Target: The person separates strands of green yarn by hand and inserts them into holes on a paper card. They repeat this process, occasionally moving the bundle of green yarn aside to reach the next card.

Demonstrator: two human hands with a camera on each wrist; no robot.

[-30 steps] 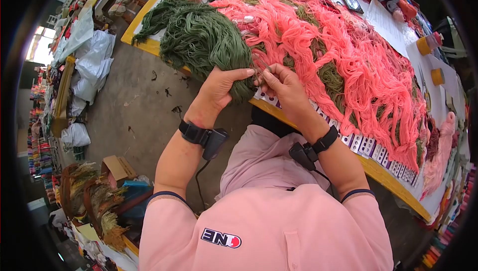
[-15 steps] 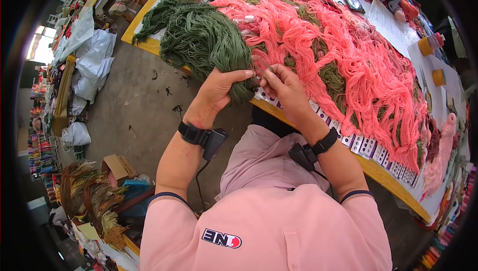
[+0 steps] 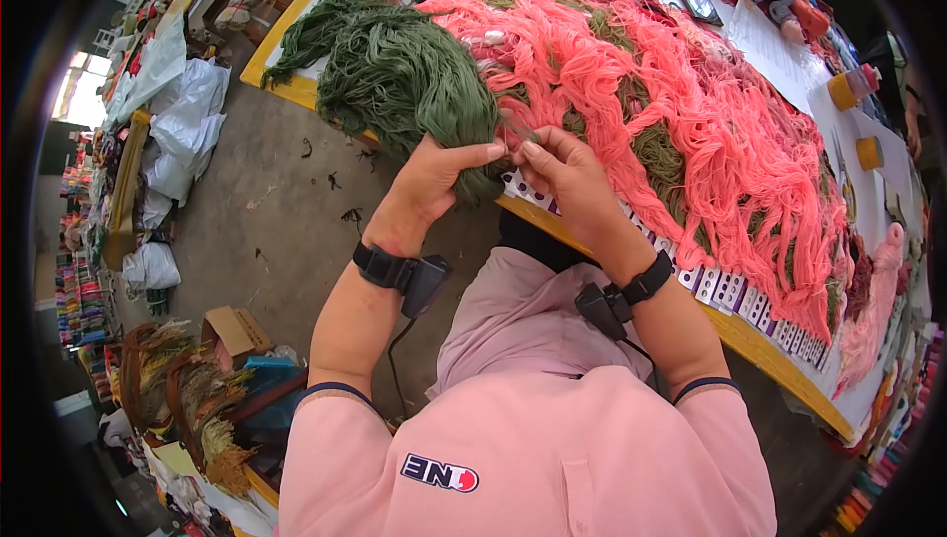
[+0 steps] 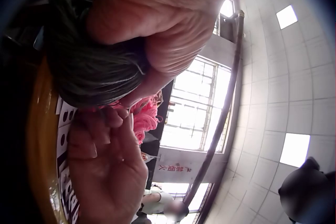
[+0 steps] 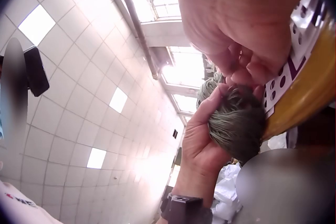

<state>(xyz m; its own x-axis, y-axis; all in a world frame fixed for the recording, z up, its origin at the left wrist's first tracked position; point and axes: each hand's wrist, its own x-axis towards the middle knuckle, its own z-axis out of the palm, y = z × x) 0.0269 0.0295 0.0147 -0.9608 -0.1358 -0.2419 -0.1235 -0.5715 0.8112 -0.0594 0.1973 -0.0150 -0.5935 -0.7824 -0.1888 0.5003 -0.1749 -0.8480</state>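
A thick dark green yarn skein (image 3: 395,73) lies over the table's left edge, its near end gathered in my left hand (image 3: 434,177). That hand wraps round the bundle, thumb laid across the top toward the right. Close against the thumb tip, my right hand (image 3: 567,177) has its fingers curled, pinching a thin strand at the skein's end. The strand is mostly hidden by the fingertips. In the right wrist view the green yarn (image 5: 236,124) bulges from the left palm, with the right fingers right at its top.
Coral pink yarn (image 3: 730,182) with olive green skeins covers much of the table. White cards with punched holes (image 3: 730,290) line its yellow edge (image 3: 789,374). Thread cones (image 3: 851,88) stand at the right. White plastic bags (image 3: 187,113) and a cardboard box (image 3: 235,335) are at the left.
The right fingers have shifted slightly at the skein's end, close to the left thumb. The left hand keeps its hold, and the skein stays in place.
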